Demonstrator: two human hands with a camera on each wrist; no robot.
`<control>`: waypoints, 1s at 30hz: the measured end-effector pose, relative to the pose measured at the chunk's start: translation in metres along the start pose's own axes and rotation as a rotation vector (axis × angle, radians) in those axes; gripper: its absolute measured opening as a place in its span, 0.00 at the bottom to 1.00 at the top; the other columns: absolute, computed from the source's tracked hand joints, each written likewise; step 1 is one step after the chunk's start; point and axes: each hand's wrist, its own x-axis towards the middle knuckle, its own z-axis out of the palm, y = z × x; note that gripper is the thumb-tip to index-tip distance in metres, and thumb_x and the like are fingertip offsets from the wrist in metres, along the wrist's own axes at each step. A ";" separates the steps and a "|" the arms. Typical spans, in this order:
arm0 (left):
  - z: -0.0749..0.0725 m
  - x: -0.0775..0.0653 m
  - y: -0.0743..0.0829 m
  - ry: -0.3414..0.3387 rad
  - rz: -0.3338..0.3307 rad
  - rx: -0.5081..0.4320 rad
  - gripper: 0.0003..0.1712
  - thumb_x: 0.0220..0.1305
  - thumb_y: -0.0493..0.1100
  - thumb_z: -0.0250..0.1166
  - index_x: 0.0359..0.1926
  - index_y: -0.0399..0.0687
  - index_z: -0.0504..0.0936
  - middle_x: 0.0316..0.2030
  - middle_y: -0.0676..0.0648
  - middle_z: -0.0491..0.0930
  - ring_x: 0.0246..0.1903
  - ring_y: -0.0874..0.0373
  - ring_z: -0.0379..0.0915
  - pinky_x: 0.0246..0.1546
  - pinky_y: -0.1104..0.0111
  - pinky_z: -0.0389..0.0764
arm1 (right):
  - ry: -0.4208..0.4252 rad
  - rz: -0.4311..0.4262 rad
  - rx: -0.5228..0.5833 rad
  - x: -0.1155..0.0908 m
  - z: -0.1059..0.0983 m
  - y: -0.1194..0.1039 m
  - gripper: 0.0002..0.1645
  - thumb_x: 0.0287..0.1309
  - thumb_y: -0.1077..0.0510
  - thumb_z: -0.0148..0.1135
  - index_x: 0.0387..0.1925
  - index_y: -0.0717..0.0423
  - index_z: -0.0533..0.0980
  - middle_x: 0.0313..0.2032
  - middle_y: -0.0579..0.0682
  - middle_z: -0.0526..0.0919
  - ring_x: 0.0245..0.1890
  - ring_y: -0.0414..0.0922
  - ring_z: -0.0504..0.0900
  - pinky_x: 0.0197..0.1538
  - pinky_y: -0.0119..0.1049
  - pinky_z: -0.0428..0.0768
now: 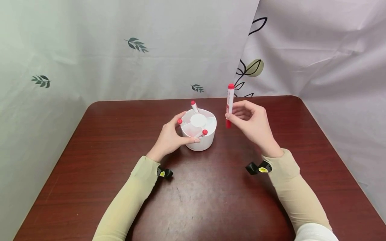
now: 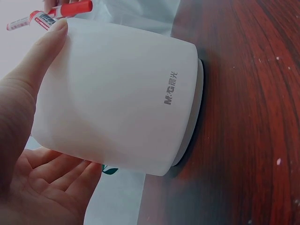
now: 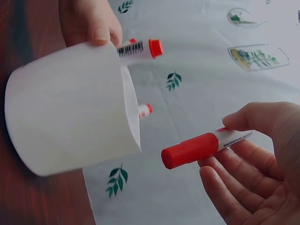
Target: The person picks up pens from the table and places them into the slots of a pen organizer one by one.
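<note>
A round white pen holder (image 1: pixel 202 144) with dividers inside stands on the table. My left hand (image 1: pixel 169 138) grips it, thumb at the near rim and fingers round the left side. Three red-ended markers rise from its compartments: one at the back (image 1: pixel 194 106), one at the left (image 1: pixel 180 121), one at the front (image 1: pixel 204 132). To the right of the holder, my right hand (image 1: pixel 254 124) pinches a whiteboard marker (image 1: pixel 230 99) upright between thumb and fingers. Its red cap (image 3: pixel 190 150) points down, above rim height and apart from the holder in the right wrist view.
The dark red wooden table (image 1: pixel 114 140) has a rounded far edge. Behind and beside it hang pale curtains (image 1: pixel 169 60) with leaf prints. Each wrist wears a small black camera, such as the one on the right wrist (image 1: pixel 258 168).
</note>
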 end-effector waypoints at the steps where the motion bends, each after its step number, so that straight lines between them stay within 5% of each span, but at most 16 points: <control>1: 0.000 0.000 0.000 0.001 -0.001 0.001 0.62 0.39 0.60 0.86 0.75 0.60 0.66 0.61 0.55 0.75 0.61 0.55 0.72 0.62 0.56 0.73 | -0.001 -0.003 0.010 0.000 0.002 0.000 0.14 0.57 0.62 0.76 0.45 0.60 0.84 0.35 0.54 0.88 0.35 0.47 0.87 0.42 0.34 0.85; 15: 0.001 0.001 -0.002 0.004 0.015 0.008 0.61 0.40 0.59 0.86 0.75 0.58 0.66 0.61 0.55 0.75 0.60 0.55 0.72 0.62 0.56 0.73 | 0.002 -0.034 0.073 0.000 0.027 0.006 0.15 0.56 0.63 0.77 0.45 0.60 0.84 0.36 0.54 0.87 0.34 0.47 0.86 0.42 0.35 0.86; 23: 0.001 0.002 -0.003 0.005 0.017 0.021 0.61 0.40 0.60 0.86 0.75 0.60 0.66 0.62 0.55 0.75 0.60 0.55 0.73 0.62 0.56 0.73 | -0.066 0.015 0.011 -0.005 0.035 0.010 0.16 0.56 0.65 0.76 0.45 0.64 0.82 0.37 0.56 0.87 0.36 0.50 0.87 0.43 0.35 0.86; 30: 0.001 0.001 -0.004 0.002 0.018 0.028 0.62 0.40 0.61 0.86 0.75 0.60 0.66 0.62 0.55 0.74 0.61 0.55 0.72 0.62 0.55 0.73 | -0.092 0.014 -0.028 -0.010 0.036 -0.011 0.16 0.56 0.71 0.72 0.46 0.72 0.81 0.38 0.61 0.87 0.37 0.56 0.87 0.43 0.35 0.86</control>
